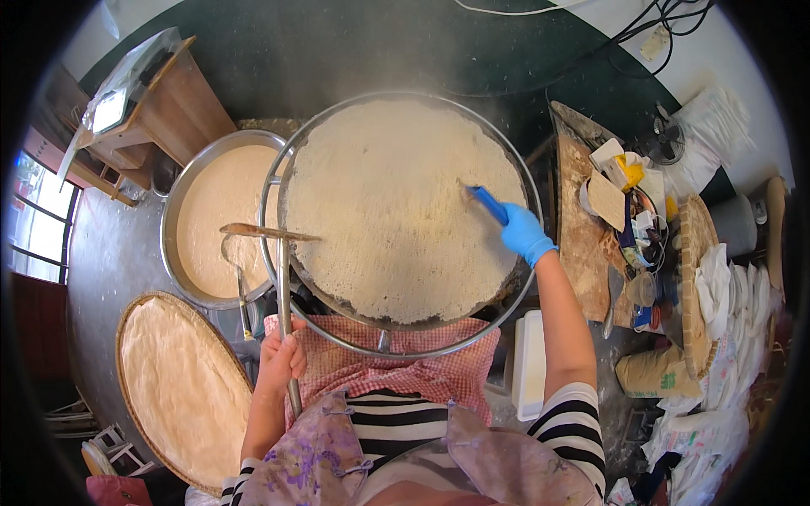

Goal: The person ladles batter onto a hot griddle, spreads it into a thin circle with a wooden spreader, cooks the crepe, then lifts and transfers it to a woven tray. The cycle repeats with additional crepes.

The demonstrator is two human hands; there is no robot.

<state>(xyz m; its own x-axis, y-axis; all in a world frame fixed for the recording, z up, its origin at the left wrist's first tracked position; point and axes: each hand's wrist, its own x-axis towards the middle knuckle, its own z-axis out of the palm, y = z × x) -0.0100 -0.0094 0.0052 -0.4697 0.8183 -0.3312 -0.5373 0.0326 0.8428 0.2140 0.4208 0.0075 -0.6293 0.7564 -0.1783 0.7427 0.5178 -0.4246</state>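
My left hand (281,358) is closed around the metal handle of a T-shaped batter spreader (285,287). The spreader's wooden blade (253,229) is at the top, overlapping the left rim of a large round griddle (314,305). A wide, pale sheet of batter (396,211) covers most of the griddle, its edges uneven. In a blue glove, my right hand (525,234) grips a blue-handled tool (487,203) over the right part of the sheet. The tool's small brownish tip points up and left; whether it touches the sheet I cannot tell.
Left of the griddle stands a metal basin of batter (221,190) with a ladle (242,291) in it. Below it, a round woven tray (126,371) bears pale thin sheets. A cluttered wooden table (578,228) is on the right. Steam hazes the far side.
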